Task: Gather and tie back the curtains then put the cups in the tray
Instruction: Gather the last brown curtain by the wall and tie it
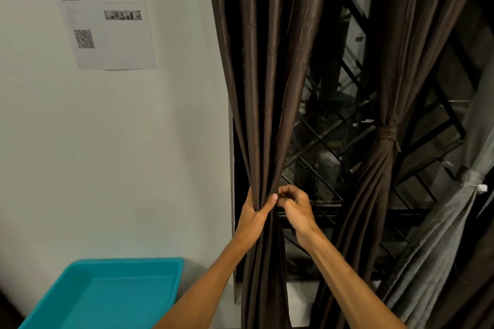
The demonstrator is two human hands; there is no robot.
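Note:
A dark brown curtain (264, 88) hangs at the left side of the window, its folds bunched together at waist height. My left hand (255, 212) grips the gathered bunch from the left, thumb across the front. My right hand (292, 205) is curled against the bunch from the right, its fingers pinching the fabric or a tie; I cannot tell which. A second brown curtain (385, 88) to the right is gathered and bound by a brown tie-back (386, 135). A teal tray (171, 272) sits empty at the lower left. No cups are in view.
A grey curtain (438, 235) hangs tied at the far right. Black metal window grilles (334, 141) show behind the curtains. A printed sheet with a QR code (107, 13) is stuck on the white wall at the left.

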